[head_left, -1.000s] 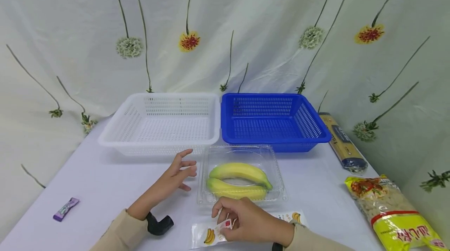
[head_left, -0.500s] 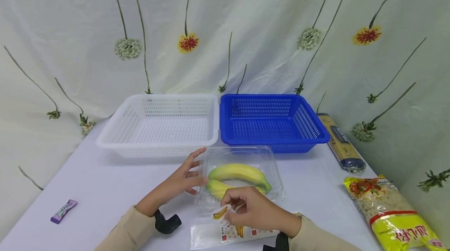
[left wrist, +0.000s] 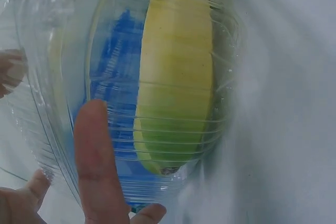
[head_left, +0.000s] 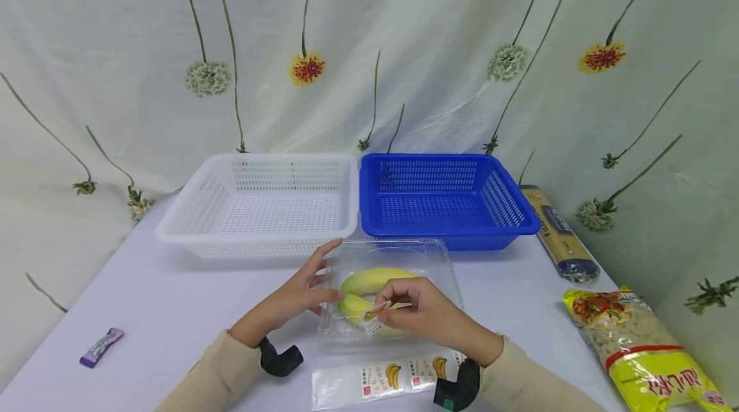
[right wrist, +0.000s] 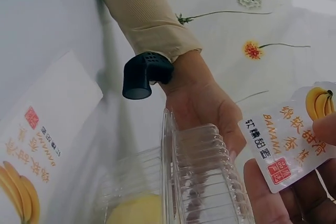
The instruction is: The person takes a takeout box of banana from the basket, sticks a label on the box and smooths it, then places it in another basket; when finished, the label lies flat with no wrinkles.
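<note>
A clear plastic clamshell box (head_left: 430, 258) stands closed in the middle of the table, with two yellow-green bananas (head_left: 369, 280) inside. My left hand (head_left: 300, 296) touches the box's left side, fingers spread and fairly straight; in the left wrist view its thumb (left wrist: 97, 156) lies against the clear wall. Over the lid's front part, my right hand (head_left: 424, 312) pinches a white banana sticker (right wrist: 286, 140) between thumb and fingers. Whether the sticker touches the lid, I cannot tell. A strip of banana stickers (head_left: 381, 381) lies in front of the box, partly under the right wrist.
Behind the box stand a white basket (head_left: 260, 242) and a blue basket (head_left: 444, 242), side by side. At right lie a noodle packet (head_left: 560, 235) and a yellow food bag (head_left: 646, 354). A small purple sachet (head_left: 101, 348) lies at far left.
My right hand has peeled a sticker off the strip and carried it forward over the box. My left hand has moved right, from beside the box to touching its left side.
</note>
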`<action>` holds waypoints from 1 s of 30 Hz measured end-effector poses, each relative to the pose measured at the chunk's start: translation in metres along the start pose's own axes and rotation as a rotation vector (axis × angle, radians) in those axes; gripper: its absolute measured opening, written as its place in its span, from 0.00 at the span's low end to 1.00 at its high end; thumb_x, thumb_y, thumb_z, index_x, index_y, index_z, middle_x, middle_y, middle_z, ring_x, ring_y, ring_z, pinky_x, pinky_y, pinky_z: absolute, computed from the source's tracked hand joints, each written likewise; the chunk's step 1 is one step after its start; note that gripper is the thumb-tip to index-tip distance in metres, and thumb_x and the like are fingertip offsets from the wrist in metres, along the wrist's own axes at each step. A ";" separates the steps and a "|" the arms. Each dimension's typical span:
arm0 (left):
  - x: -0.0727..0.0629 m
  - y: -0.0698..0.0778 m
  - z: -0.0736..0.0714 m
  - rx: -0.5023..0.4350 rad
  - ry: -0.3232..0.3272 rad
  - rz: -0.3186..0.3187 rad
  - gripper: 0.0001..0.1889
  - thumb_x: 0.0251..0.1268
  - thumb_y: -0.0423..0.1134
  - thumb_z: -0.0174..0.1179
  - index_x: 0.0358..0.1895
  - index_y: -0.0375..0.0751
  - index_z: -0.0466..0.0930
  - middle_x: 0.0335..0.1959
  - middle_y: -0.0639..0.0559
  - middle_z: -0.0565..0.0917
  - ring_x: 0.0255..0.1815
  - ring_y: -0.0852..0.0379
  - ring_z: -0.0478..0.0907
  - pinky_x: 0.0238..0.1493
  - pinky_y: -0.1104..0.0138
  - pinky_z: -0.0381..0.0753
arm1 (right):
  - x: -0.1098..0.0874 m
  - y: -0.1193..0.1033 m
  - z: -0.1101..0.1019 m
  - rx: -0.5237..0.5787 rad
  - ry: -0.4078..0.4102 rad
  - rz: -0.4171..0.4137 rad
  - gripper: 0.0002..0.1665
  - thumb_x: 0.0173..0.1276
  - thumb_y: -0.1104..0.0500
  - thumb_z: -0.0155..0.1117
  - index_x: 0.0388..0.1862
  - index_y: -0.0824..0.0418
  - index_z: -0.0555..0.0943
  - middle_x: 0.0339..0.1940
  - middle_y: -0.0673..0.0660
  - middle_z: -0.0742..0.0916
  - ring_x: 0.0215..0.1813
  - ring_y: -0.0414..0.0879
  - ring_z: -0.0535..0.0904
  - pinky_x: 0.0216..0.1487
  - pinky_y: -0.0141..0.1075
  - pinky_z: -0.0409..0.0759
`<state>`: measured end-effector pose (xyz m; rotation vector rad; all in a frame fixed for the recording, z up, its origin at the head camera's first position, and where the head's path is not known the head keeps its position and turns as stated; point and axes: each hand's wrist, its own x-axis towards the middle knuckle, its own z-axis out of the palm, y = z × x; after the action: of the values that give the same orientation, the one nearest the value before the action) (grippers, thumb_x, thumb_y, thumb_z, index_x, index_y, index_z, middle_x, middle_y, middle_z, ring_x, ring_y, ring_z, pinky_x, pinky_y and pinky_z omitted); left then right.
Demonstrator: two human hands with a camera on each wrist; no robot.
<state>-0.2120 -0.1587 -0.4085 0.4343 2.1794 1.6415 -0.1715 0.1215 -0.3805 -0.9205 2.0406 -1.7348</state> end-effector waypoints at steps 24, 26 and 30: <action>0.001 -0.001 0.003 -0.013 0.007 -0.011 0.56 0.61 0.40 0.67 0.90 0.56 0.43 0.87 0.28 0.43 0.84 0.17 0.46 0.44 0.53 0.81 | 0.021 0.015 -0.035 -0.093 0.254 0.077 0.11 0.77 0.69 0.66 0.52 0.76 0.83 0.38 0.52 0.86 0.39 0.42 0.80 0.40 0.32 0.81; 0.001 -0.002 0.002 -0.015 0.005 -0.010 0.56 0.61 0.40 0.67 0.90 0.56 0.42 0.87 0.28 0.43 0.84 0.17 0.45 0.44 0.53 0.81 | 0.022 0.016 -0.036 -0.122 0.282 0.062 0.11 0.76 0.70 0.67 0.52 0.76 0.82 0.38 0.53 0.85 0.39 0.42 0.80 0.40 0.32 0.81; 0.001 -0.004 0.002 -0.018 0.004 -0.011 0.56 0.61 0.40 0.67 0.90 0.56 0.42 0.87 0.28 0.42 0.83 0.17 0.46 0.44 0.53 0.81 | 0.025 0.018 -0.039 -0.160 0.322 0.063 0.13 0.75 0.72 0.68 0.54 0.75 0.81 0.38 0.55 0.85 0.38 0.43 0.81 0.39 0.32 0.82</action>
<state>-0.2126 -0.1577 -0.4127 0.4133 2.1648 1.6561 -0.2183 0.1361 -0.3848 -0.6431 2.4125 -1.8025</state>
